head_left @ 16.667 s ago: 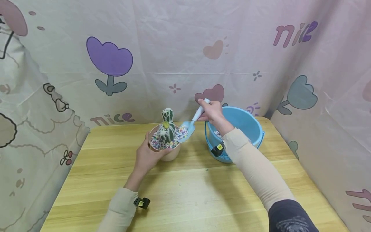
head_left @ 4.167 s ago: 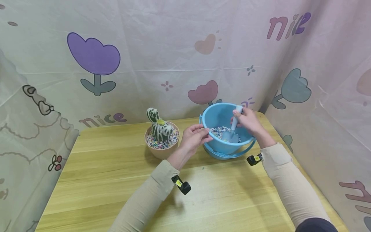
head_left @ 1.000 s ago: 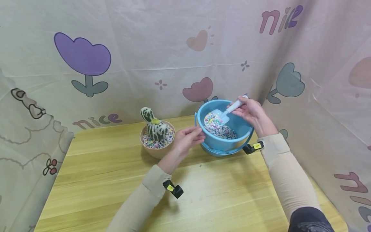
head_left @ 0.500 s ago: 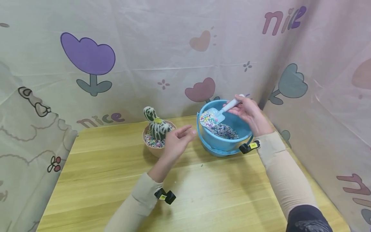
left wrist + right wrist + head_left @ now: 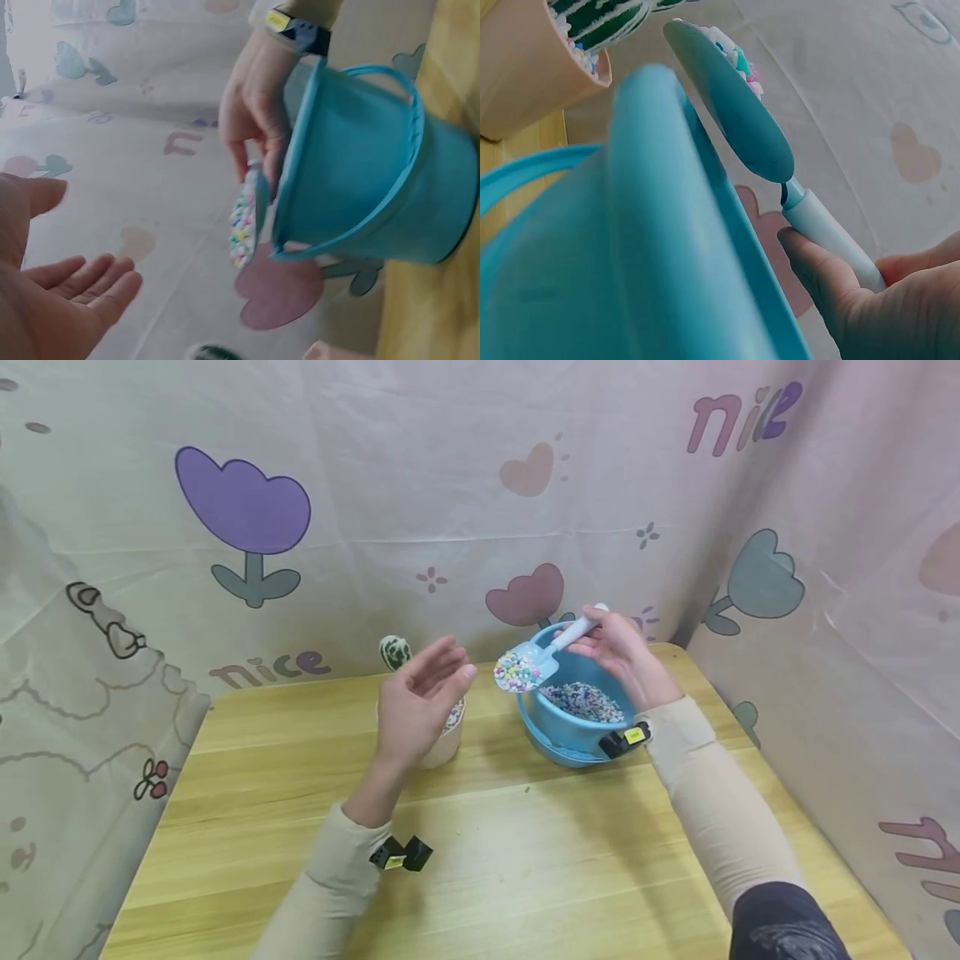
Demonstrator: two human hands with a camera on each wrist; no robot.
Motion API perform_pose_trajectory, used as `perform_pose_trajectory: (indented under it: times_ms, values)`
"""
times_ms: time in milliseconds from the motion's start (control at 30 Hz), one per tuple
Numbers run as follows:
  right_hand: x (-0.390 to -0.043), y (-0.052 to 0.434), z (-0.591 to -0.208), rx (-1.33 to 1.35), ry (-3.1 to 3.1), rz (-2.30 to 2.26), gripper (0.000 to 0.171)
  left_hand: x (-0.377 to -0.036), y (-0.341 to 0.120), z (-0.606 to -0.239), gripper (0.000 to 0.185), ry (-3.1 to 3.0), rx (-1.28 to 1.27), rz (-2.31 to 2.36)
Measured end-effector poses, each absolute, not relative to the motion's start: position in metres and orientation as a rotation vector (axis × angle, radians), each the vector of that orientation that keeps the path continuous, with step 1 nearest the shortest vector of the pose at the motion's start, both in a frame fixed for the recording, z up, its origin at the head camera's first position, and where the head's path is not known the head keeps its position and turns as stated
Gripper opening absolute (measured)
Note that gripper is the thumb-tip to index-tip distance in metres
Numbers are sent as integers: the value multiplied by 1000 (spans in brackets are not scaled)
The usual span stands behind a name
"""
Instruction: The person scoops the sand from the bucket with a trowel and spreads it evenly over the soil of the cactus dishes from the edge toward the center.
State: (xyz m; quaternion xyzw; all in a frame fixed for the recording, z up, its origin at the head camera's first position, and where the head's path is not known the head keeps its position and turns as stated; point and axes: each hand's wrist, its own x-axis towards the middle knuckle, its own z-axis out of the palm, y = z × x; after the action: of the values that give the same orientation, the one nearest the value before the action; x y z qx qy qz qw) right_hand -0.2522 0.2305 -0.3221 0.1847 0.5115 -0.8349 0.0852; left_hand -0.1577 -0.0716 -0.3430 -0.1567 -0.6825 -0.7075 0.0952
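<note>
My right hand (image 5: 611, 652) grips the white handle of a small blue scoop (image 5: 525, 667), which is heaped with coloured pebbles and hangs just left of the blue bucket's rim (image 5: 540, 727). The bucket holds more pebbles (image 5: 581, 700). My left hand (image 5: 422, 692) is raised with straight fingers and holds nothing. It floats in front of the pink pot (image 5: 442, 745), hiding most of it; only the cactus top (image 5: 394, 650) shows. In the right wrist view the scoop (image 5: 735, 105) sits above the bucket rim (image 5: 675, 225), with the pot (image 5: 525, 75) beyond. The left wrist view shows the loaded scoop (image 5: 244, 221) beside the bucket (image 5: 367, 172).
The wooden table (image 5: 487, 860) is fenced at the back and on both sides by a printed curtain (image 5: 450, 485). The bucket stands close to the right curtain. Small black trackers sit on both wrists.
The left hand left the bucket rim and rose, open, in front of the pot. The right hand carried the loaded scoop left, out over the bucket's rim toward the pot.
</note>
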Motion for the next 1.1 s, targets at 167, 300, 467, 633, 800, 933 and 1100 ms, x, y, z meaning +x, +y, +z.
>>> perform_pose_trajectory:
  times_ms: [167,300,467,633,800,933,1100]
  values:
    - [-256,221,-322,552,1496,-2510,48,-160,-90,-336,48,-1879,-466,-2029]
    - [-259,214,-323,539,1509,-2504,52,-165,-108,-338,49,-1776,-432,-2014]
    - [-261,207,-324,535,1538,-2501,56,-174,-132,-350,51,-1743,-368,-2002]
    - [-262,199,-323,515,1550,-2488,51,-180,-153,-370,50,-1764,-287,-2010]
    - [-263,192,-322,525,1557,-2491,46,-186,-167,-389,48,-1837,-224,-2029]
    - [-263,187,-323,524,1575,-2480,46,-188,-179,-403,55,-1995,-202,-2011]
    - [-264,182,-326,517,1591,-2459,46,-193,-194,-418,72,-2304,-264,-1939]
